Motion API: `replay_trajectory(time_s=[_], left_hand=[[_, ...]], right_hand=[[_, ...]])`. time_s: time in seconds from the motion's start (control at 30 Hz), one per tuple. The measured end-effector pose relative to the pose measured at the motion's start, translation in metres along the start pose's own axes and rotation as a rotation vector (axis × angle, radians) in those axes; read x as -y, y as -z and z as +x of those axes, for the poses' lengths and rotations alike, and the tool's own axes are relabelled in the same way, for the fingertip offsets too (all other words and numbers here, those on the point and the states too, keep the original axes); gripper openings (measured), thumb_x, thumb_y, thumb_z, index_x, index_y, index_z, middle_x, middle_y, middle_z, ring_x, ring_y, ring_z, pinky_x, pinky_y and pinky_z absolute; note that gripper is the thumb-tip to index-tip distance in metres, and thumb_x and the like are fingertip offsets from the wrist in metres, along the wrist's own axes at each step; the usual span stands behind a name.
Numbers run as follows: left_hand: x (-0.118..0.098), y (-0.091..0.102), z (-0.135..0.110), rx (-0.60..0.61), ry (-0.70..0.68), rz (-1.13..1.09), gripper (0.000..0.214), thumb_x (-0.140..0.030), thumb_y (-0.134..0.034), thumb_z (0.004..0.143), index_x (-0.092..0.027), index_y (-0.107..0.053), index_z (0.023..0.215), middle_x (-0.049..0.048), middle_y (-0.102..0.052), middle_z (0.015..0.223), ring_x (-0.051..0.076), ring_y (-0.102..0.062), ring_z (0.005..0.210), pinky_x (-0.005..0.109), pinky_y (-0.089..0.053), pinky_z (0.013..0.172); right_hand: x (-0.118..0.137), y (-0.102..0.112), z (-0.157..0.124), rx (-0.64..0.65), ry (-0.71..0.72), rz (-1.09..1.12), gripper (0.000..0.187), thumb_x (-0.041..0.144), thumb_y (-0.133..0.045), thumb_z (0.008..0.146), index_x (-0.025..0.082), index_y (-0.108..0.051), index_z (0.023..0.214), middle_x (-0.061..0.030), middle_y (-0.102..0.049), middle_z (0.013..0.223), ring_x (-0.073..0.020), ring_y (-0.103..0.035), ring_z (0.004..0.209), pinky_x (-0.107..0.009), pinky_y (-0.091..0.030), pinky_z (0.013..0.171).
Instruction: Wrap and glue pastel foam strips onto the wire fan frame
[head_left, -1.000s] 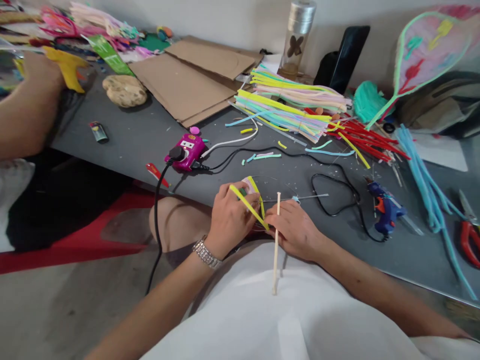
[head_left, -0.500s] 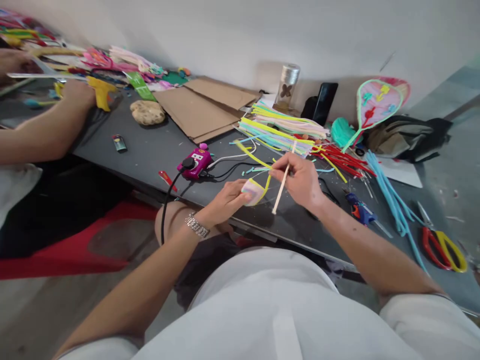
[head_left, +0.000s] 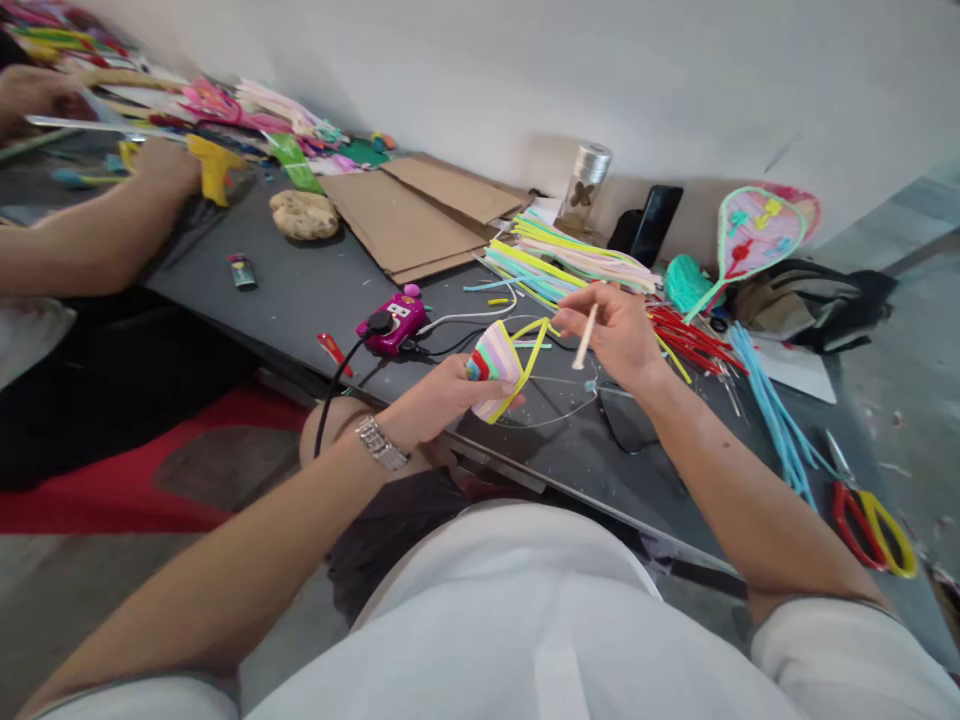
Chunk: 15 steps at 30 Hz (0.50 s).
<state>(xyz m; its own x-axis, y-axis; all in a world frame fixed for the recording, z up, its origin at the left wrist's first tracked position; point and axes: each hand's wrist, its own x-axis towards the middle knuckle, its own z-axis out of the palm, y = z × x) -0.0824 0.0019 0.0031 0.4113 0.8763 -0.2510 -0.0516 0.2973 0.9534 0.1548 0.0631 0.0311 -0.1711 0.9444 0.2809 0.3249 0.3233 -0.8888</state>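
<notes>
Your left hand [head_left: 442,395] cupped round striped pastel pipe-cleaner piece [head_left: 495,370], yellow fuzzy loop attached; right hand [head_left: 619,335] pinching thin wooden stick [head_left: 586,337]; both above dark tabletop [head_left: 277,300], loose pipe-cleaner bundles [head_left: 570,262] just behind

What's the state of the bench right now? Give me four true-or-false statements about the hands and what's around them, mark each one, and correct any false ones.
1. The left hand holds a striped pastel piece edged with yellow strips. True.
2. The right hand holds a paintbrush. False: it holds a wooden stick.
3. A metal-band watch sits on the left wrist. True.
4. The magenta power adapter stands on the cardboard sheets. False: it stands on the dark tabletop, apart from them.
</notes>
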Motion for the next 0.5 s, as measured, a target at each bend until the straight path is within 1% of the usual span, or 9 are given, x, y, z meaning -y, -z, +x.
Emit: replay_trajectory(time_s=[0.07,0.13,0.17,0.23,0.3,0.37,0.4,0.47,0.5], left_hand=[[-0.005,0.018,-0.002,0.07,0.054,0.057,0.04,-0.044,-0.09,0.064,-0.013,-0.078,0.086,0.0106,-0.079,0.086,0.024,-0.072,0.078,0.032,-0.056,0.074],[-0.011,0.04,-0.005,0.129,0.087,0.129,0.036,-0.044,-0.09,0.065,-0.013,-0.079,0.081,0.0114,-0.079,0.084,0.023,-0.071,0.076,0.031,-0.055,0.073],[-0.014,0.05,-0.006,0.148,0.102,0.156,0.035,-0.043,-0.09,0.064,-0.014,-0.079,0.079,0.0119,-0.079,0.084,0.023,-0.071,0.075,0.031,-0.056,0.072],[-0.019,0.068,-0.007,0.175,0.136,0.189,0.035,-0.044,-0.091,0.063,-0.015,-0.08,0.078,0.0129,-0.079,0.084,0.024,-0.071,0.073,0.031,-0.056,0.07],[-0.025,0.079,-0.006,0.202,0.169,0.205,0.036,-0.045,-0.091,0.061,-0.015,-0.08,0.079,0.0139,-0.079,0.083,0.024,-0.071,0.071,0.032,-0.056,0.067],[-0.031,0.084,-0.003,0.233,0.191,0.212,0.037,-0.044,-0.093,0.059,-0.015,-0.081,0.079,0.0146,-0.079,0.083,0.025,-0.072,0.07,0.032,-0.057,0.066],[-0.033,0.083,-0.001,0.244,0.197,0.216,0.037,-0.043,-0.093,0.058,-0.014,-0.08,0.077,0.0149,-0.079,0.082,0.025,-0.072,0.07,0.033,-0.057,0.066],[-0.038,0.08,0.003,0.257,0.206,0.23,0.034,-0.04,-0.095,0.056,-0.015,-0.08,0.075,0.015,-0.079,0.08,0.026,-0.072,0.07,0.033,-0.058,0.065],[-0.04,0.078,0.006,0.264,0.206,0.241,0.033,-0.038,-0.095,0.055,-0.015,-0.08,0.073,0.0149,-0.079,0.079,0.026,-0.072,0.069,0.034,-0.058,0.064]], right_hand=[[-0.015,0.017,0.0,0.007,0.044,-0.123,0.024,0.042,-0.073,0.084,0.021,-0.07,0.095,-0.0026,-0.072,0.082,-0.0187,-0.068,0.073,-0.035,-0.054,0.068],[-0.036,0.031,0.0,0.088,0.146,-0.361,0.019,0.041,-0.067,0.09,0.023,-0.07,0.096,-0.0035,-0.073,0.083,-0.021,-0.068,0.077,-0.038,-0.053,0.072],[-0.047,0.036,0.0,0.159,0.204,-0.473,0.017,0.039,-0.065,0.092,0.024,-0.07,0.096,-0.0041,-0.072,0.084,-0.022,-0.067,0.077,-0.039,-0.052,0.072],[-0.068,0.036,0.002,0.278,0.334,-0.652,0.015,0.035,-0.062,0.094,0.025,-0.071,0.091,-0.0053,-0.07,0.079,-0.023,-0.064,0.075,-0.039,-0.05,0.069],[-0.083,0.029,0.004,0.35,0.453,-0.786,0.018,0.028,-0.055,0.096,0.024,-0.072,0.091,-0.0058,-0.067,0.074,-0.0228,-0.062,0.071,-0.038,-0.049,0.066],[-0.083,0.019,0.005,0.359,0.533,-0.886,0.026,0.019,-0.047,0.096,0.022,-0.073,0.1,-0.0062,-0.065,0.073,-0.0231,-0.06,0.07,-0.038,-0.048,0.066],[-0.078,0.015,0.004,0.335,0.556,-0.919,0.031,0.015,-0.044,0.096,0.021,-0.073,0.106,-0.0072,-0.066,0.075,-0.0239,-0.061,0.073,-0.039,-0.048,0.068],[-0.056,0.006,0.001,0.238,0.601,-0.911,0.035,0.013,-0.041,0.097,0.018,-0.07,0.115,-0.0104,-0.07,0.088,-0.0263,-0.064,0.085,-0.042,-0.05,0.076],[-0.042,0.003,-0.002,0.183,0.627,-0.868,0.032,0.015,-0.043,0.098,0.018,-0.07,0.116,-0.012,-0.071,0.096,-0.0272,-0.064,0.093,-0.044,-0.05,0.081]])
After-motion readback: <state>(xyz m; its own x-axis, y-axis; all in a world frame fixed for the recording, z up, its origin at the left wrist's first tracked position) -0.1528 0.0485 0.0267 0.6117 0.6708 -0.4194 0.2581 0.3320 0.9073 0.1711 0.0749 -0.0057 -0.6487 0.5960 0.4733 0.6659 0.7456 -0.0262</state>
